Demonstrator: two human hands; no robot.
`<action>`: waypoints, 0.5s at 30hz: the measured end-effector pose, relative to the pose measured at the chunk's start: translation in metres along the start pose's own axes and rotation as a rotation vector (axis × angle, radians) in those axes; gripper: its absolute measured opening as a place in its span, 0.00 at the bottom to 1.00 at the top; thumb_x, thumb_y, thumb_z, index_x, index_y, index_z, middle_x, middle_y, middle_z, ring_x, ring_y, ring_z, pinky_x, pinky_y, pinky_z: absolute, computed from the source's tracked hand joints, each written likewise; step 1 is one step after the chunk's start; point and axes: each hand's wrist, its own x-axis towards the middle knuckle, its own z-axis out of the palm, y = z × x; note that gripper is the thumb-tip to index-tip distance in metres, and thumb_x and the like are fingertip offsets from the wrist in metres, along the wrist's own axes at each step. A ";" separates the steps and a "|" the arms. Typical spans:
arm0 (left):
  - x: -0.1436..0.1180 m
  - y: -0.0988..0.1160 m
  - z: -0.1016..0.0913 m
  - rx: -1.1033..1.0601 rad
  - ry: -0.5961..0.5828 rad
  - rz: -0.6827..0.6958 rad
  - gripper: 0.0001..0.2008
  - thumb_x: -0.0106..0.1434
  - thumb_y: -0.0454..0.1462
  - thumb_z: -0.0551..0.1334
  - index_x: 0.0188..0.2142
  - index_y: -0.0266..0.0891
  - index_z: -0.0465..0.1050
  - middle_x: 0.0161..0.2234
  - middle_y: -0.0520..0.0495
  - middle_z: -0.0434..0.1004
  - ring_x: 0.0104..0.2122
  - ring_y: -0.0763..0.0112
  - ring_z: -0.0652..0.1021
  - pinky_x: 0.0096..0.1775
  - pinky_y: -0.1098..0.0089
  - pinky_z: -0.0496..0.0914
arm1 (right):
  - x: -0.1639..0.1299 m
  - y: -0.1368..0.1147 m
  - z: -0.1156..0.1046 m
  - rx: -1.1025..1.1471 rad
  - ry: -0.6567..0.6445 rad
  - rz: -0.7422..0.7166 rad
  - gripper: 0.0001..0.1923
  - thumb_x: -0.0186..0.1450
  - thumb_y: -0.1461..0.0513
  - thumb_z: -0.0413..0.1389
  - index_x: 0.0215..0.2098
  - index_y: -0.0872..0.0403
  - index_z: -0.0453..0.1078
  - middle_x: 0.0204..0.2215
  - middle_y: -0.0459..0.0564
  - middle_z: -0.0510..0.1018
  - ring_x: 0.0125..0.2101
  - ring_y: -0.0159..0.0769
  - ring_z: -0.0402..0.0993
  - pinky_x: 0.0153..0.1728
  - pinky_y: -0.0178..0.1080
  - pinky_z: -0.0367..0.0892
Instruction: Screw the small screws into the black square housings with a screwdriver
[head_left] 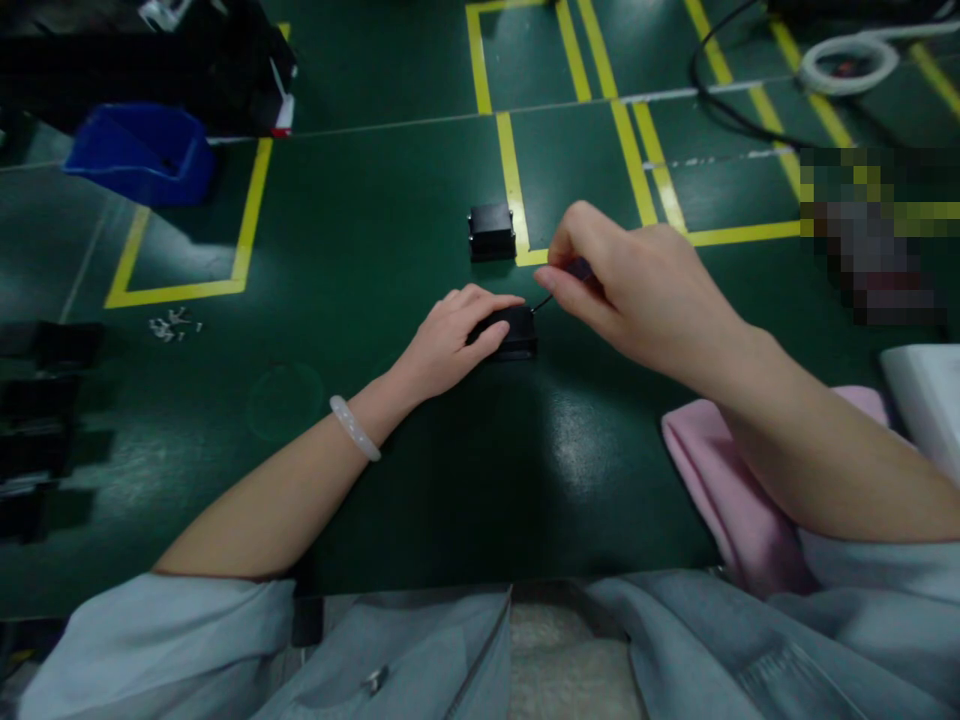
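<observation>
While the left hand (457,335) lay flat, pinning the small black box (514,332) to the tabletop (375,230), the right hand (622,285) pinched a thin tool (559,285). Its tip met the box's right end.

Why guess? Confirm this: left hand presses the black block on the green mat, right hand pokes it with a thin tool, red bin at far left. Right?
Not quite: the head view shows a blue bin, not red. The left hand does press the block on the mat, and the right hand holds the tool.
</observation>
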 end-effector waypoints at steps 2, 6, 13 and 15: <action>0.000 0.000 0.000 0.004 -0.009 -0.005 0.20 0.71 0.43 0.49 0.57 0.41 0.67 0.48 0.45 0.71 0.47 0.64 0.70 0.49 0.64 0.63 | 0.000 0.001 0.001 -0.013 0.005 0.008 0.19 0.70 0.53 0.40 0.47 0.55 0.65 0.29 0.48 0.73 0.26 0.35 0.69 0.26 0.38 0.53; 0.000 0.000 0.000 0.008 -0.019 -0.005 0.20 0.71 0.43 0.48 0.58 0.41 0.66 0.47 0.45 0.72 0.47 0.63 0.70 0.49 0.64 0.63 | 0.000 0.001 -0.002 0.072 0.005 -0.014 0.16 0.70 0.57 0.41 0.50 0.57 0.62 0.34 0.51 0.75 0.27 0.33 0.69 0.28 0.37 0.57; 0.000 -0.001 0.001 0.008 0.000 0.008 0.20 0.71 0.43 0.49 0.57 0.41 0.67 0.47 0.45 0.71 0.47 0.64 0.71 0.48 0.65 0.63 | 0.000 0.000 -0.004 -0.023 -0.023 0.016 0.18 0.70 0.54 0.40 0.48 0.55 0.64 0.30 0.49 0.75 0.28 0.35 0.70 0.27 0.37 0.55; 0.000 -0.001 0.001 0.009 -0.001 0.011 0.20 0.71 0.43 0.49 0.57 0.41 0.67 0.47 0.45 0.71 0.47 0.64 0.70 0.49 0.65 0.63 | 0.000 0.000 -0.003 -0.039 -0.041 0.027 0.19 0.71 0.53 0.40 0.48 0.55 0.64 0.30 0.49 0.75 0.28 0.35 0.71 0.27 0.37 0.54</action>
